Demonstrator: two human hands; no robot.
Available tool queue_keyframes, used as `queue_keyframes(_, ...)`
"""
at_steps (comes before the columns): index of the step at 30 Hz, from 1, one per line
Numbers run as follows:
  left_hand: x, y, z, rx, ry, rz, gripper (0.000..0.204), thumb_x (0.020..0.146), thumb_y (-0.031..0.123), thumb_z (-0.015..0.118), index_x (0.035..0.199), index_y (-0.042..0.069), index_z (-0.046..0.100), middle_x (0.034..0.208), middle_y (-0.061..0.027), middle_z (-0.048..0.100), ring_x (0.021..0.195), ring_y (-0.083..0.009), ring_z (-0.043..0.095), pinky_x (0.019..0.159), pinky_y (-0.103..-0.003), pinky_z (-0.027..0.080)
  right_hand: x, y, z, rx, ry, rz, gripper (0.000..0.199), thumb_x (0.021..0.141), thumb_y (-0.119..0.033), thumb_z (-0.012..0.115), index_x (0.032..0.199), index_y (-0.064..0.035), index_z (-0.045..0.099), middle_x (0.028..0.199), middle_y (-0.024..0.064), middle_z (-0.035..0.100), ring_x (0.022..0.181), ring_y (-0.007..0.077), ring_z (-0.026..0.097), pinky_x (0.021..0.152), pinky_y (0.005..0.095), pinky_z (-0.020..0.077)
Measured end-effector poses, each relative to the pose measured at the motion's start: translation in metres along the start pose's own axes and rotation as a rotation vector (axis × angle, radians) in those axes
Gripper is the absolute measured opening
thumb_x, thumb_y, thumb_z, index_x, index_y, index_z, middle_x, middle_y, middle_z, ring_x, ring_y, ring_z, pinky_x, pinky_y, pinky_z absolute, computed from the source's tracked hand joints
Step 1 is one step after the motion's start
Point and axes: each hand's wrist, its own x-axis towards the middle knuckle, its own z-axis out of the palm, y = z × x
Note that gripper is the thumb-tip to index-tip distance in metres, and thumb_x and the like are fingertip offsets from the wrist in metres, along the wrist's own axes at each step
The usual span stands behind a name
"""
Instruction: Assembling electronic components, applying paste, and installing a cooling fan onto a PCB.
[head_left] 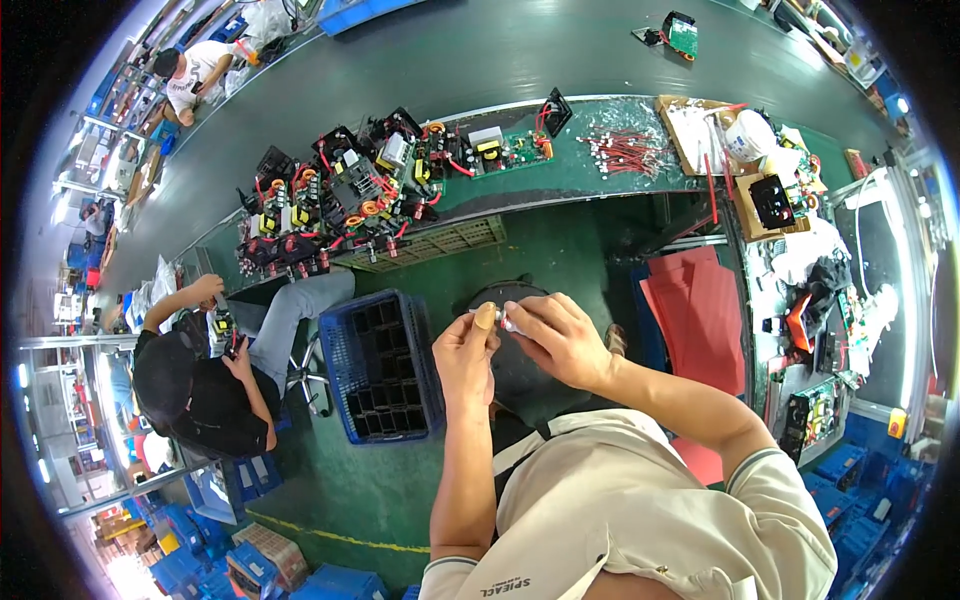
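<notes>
In front of my body, above a dark round stool point(520, 375), both hands come together at the fingertips. My left hand point(466, 358) is closed in a pinch, and a tan covering sits on one of its digits. My right hand point(562, 340) pinches from the other side. Between them shows a small white and red piece point(506, 322), mostly hidden by the fingers, so its kind cannot be made out. Beyond the hands, on the green bench, lies a bunch of red wire leads point(622, 150) with white ends.
Circuit boards and black housings point(350, 185) crowd the bench's left part. A blue crate point(380, 365) with black parts stands on the floor at left, beside a seated co-worker point(200, 380). Red sheets point(695, 320) lie at right. A conveyor belt point(560, 50) runs behind the bench.
</notes>
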Motion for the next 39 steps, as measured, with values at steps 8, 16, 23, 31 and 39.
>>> queue_keyframes(8, 0.004, 0.002, -0.01, 0.113, -0.095, 0.055, 0.016, 0.09, 0.011, 0.067, 0.095, -0.004, 0.068, 0.081, -0.002, 0.064, 0.064, -0.0058, 0.052, 0.06, -0.02, 0.04, 0.012, -0.019, -0.01, 0.64, -0.164, 0.887, 0.028, 0.086, -0.012, 0.069, 0.108, 0.0043, 0.067, 0.087, 0.004, 0.064, 0.069, 0.0073, 0.052, 0.067, 0.0247, 0.0454)
queue_keyframes(16, 0.005, 0.005, -0.006, 0.045, -0.127, 0.044, 0.018, 0.09, 0.012, 0.066, 0.096, -0.004, 0.068, 0.09, -0.0051, 0.066, 0.071, -0.0075, 0.055, 0.066, -0.02, 0.043, 0.019, -0.019, -0.01, 0.938, -0.149, 1.084, 0.029, 0.088, -0.02, 0.068, 0.109, -0.0006, 0.07, 0.077, -0.0025, 0.06, 0.07, 0.0042, 0.049, 0.06, 0.0207, 0.0387)
queue_keyframes(23, 0.008, -0.01, -0.008, 0.027, -0.055, 0.089, 0.016, 0.09, 0.011, 0.066, 0.093, -0.004, 0.067, 0.083, -0.0033, 0.065, 0.069, -0.007, 0.053, 0.062, -0.019, 0.042, 0.006, -0.017, 0.004, 0.628, -0.1, 0.837, 0.028, 0.086, -0.014, 0.068, 0.107, 0.0041, 0.067, 0.089, 0.0097, 0.067, 0.08, 0.0178, 0.062, 0.072, 0.0287, 0.0487)
queue_keyframes(31, 0.008, -0.015, -0.002, -0.054, 0.011, 0.065, 0.014, 0.089, 0.011, 0.067, 0.091, -0.003, 0.067, 0.078, -0.0018, 0.063, 0.064, -0.0055, 0.05, 0.059, -0.019, 0.04, 0.001, -0.005, 0.009, 0.027, 0.036, 0.118, 0.039, 0.075, -0.003, 0.071, 0.112, -0.0005, 0.061, 0.095, 0.0115, 0.061, 0.08, 0.0275, 0.06, 0.07, 0.0352, 0.0503)
queue_keyframes(39, 0.014, -0.007, -0.016, 0.042, -0.101, 0.096, 0.016, 0.09, 0.012, 0.067, 0.092, -0.004, 0.068, 0.081, -0.0031, 0.064, 0.066, -0.0075, 0.051, 0.061, -0.021, 0.04, 0.016, -0.019, 0.003, 0.789, -0.108, 0.968, 0.029, 0.088, -0.019, 0.066, 0.105, 0.0044, 0.068, 0.086, 0.0073, 0.071, 0.074, 0.0081, 0.059, 0.069, 0.027, 0.0483)
